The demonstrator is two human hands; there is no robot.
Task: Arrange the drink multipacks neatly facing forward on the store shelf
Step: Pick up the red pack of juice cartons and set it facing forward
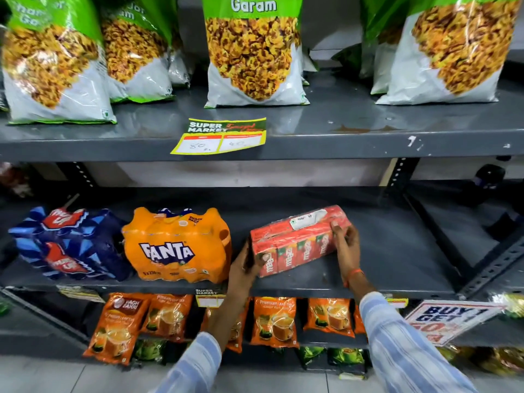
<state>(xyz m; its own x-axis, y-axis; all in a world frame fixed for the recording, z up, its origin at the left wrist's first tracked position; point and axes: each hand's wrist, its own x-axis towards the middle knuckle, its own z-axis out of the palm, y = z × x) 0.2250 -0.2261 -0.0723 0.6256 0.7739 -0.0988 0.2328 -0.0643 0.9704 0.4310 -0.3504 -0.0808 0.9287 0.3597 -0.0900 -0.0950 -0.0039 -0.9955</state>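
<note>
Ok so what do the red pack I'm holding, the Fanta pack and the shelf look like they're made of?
Red pack: apparently paperboard cartons under clear glossy film, judging by square edges and shiny wrinkles. Fanta pack: printed orange plastic shrink-wrap, glossy, rounded over bottle shapes. Shelf: likely grey painted metal, with a smooth sheen, chipped front edge and perforated uprights.

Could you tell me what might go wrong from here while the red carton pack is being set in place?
1. The red carton multipack sits skewed, held only at its ends by the left hand and right hand; it could end up crooked or slip.
2. Sliding it left could knock the Fanta pack just beside it.
3. Its near corner is close to the shelf's front edge and might overhang.
</note>
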